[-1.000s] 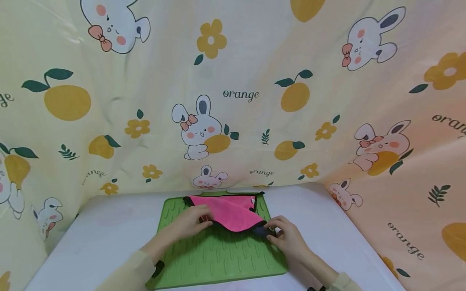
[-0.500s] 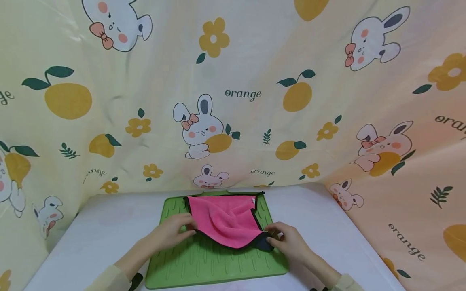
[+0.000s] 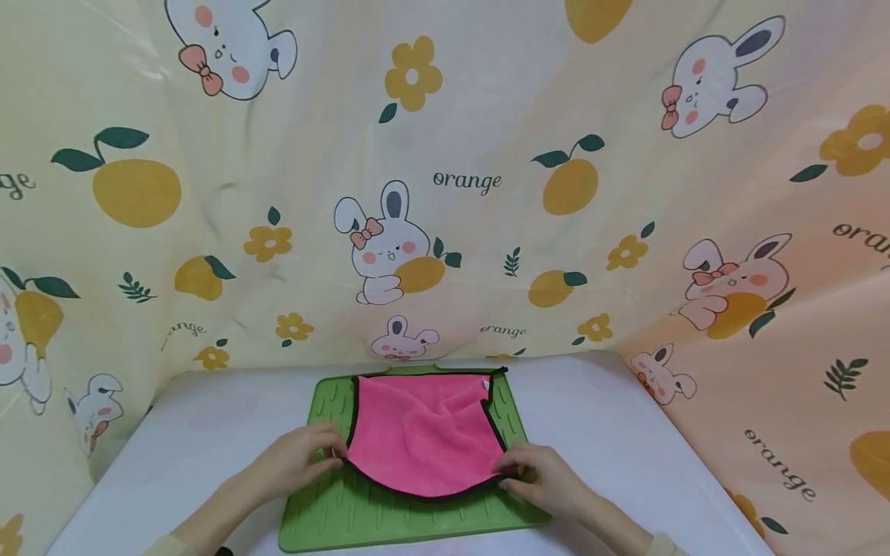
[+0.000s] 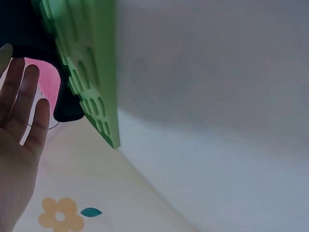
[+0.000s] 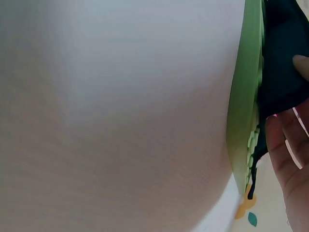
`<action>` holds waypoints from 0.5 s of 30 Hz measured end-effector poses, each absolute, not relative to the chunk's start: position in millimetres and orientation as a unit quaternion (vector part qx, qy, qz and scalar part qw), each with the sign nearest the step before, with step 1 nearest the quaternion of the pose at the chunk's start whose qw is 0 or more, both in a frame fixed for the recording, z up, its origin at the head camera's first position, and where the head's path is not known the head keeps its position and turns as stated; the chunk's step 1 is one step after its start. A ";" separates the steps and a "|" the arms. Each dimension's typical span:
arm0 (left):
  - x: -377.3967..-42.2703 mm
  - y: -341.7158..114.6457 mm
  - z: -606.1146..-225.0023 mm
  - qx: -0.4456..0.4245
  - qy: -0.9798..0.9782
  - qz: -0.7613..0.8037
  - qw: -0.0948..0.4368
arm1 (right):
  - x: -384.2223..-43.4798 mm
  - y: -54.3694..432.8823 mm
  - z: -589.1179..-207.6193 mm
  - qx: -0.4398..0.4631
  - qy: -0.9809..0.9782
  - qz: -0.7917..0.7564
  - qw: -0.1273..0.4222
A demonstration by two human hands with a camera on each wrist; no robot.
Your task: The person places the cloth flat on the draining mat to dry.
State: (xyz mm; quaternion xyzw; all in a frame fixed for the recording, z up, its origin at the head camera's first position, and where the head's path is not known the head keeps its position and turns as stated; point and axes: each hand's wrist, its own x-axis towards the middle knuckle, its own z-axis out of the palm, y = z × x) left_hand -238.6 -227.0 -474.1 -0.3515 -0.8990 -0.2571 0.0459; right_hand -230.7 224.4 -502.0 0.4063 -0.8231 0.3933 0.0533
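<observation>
A pink cloth [image 3: 424,432] with black edging and a dark underside [image 5: 285,58] is spread over a green ridged mat [image 3: 410,525]. My left hand [image 3: 306,459] pinches its near left corner, and my right hand [image 3: 538,475] pinches the near right corner. Between the two hands the near edge sags in a curve, raised over the mat. The far edge lies along the back of the mat, where a small white tag shows at the right. In the left wrist view, the left hand's fingers [image 4: 36,106] are on the pink side of the cloth.
The mat lies on a white table [image 3: 202,440]. Behind and at both sides hangs a cream curtain [image 3: 292,154] printed with rabbits, oranges and flowers; it meets the table's back edge just behind the mat.
Both hands have drawn the near corners toward the person; the left hand has also moved left. The cloth, folded and bunched before, is now spread wider and flatter over the mat.
</observation>
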 end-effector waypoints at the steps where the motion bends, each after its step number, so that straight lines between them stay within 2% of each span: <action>1: -236.8 -229.3 -474.9 -0.354 -0.899 -0.253 0.048 | -229.9 224.4 -501.3 0.409 -0.824 0.390 0.048; 5: -228.8 -238.1 -479.6 -0.361 -0.899 -0.237 0.074 | -227.6 226.6 -500.6 0.410 -0.831 0.375 0.033; 8: -223.3 -243.3 -483.2 -0.363 -0.899 -0.232 0.085 | -227.0 229.1 -502.8 0.413 -0.834 0.364 0.042; 12: -218.4 -247.4 -488.7 -0.377 -0.892 -0.236 0.082 | -225.4 231.5 -505.5 0.424 -0.830 0.358 0.060; 15: -214.9 -249.3 -493.8 -0.397 -0.881 -0.247 0.078 | -223.3 232.7 -506.5 0.426 -0.827 0.362 0.052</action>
